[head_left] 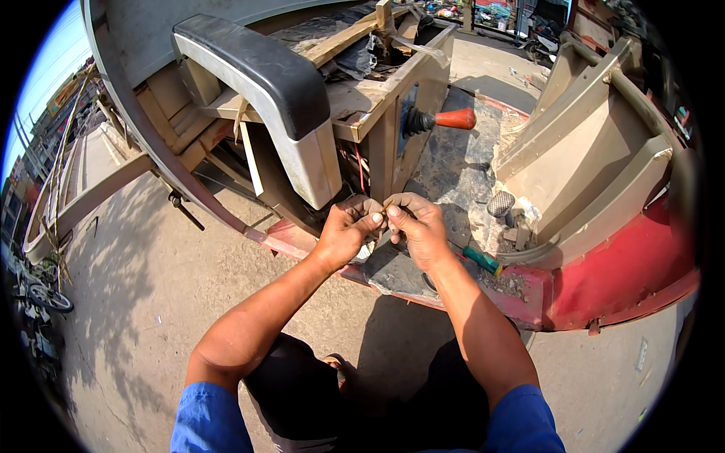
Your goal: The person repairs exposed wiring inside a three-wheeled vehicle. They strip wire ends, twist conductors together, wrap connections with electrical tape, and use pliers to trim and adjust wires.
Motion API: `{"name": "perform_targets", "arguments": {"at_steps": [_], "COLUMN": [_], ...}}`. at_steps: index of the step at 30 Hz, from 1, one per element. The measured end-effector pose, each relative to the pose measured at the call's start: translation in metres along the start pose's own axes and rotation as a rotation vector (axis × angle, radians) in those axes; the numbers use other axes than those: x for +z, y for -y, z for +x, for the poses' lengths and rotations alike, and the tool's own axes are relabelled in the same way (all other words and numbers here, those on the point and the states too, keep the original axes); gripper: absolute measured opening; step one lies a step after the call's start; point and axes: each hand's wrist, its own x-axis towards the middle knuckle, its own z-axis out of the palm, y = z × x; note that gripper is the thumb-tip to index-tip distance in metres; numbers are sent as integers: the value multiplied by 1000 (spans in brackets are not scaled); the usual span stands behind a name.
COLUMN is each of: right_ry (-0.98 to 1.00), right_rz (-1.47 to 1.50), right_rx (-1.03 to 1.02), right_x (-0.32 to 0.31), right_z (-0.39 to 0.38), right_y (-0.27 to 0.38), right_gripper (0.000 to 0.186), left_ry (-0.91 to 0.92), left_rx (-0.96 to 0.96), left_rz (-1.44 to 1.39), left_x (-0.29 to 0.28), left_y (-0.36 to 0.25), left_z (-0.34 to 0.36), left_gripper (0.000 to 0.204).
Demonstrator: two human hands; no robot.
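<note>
My left hand [350,229] and my right hand [418,226] meet in the middle of the view, above the edge of a dusty metal floor [400,275]. Thumbs and fingertips of both are pinched together around a small, thin brownish piece [387,206], too small for me to name. Just beyond my left hand stands the lower end of a grey-white armrest-shaped panel [310,170] with a black padded top. Near my right wrist a screwdriver [482,260] with a green handle lies on the floor of the vehicle body.
A lever with a red handle [455,119] and black boot juts from the beige box frame [393,143]. To the right rise a beige seat-like shell [581,158] and a red body panel [623,260]. Rubble and a round mesh-topped piece [500,204] lie between. Red wires hang behind my hands.
</note>
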Motion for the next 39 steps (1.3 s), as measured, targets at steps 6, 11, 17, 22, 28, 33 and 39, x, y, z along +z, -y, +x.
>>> {"name": "perform_targets", "arguments": {"at_steps": [6,11,17,22,28,33,39], "right_ry": [-44,-63,-71,-63,-56,-96,-312], "right_rz": [51,118,249,300,315,270,-80], "right_rx": [45,92,170,201,241,249,142], "right_x": [-1,-3,-1,-4,-3,-6,3], "right_z": [1,0,0,0,-1,-2,-16], "right_y": [-6,-9,-8,-11,-9,-10,-2], "right_gripper": [14,13,11,9,8,8,9], "left_ry": [14,9,14,22,6,-26,-137], "left_rx": [3,0,12,-3,-2,14,96], "left_rz": [2,20,-1,-23,-16,8,360], "left_x": [0,2,1,1,1,3,6], "left_y": [-1,-4,-2,1,3,3,12], "left_z": [0,-1,0,1,1,1,2], "left_gripper": [7,6,6,5,4,6,11]}}
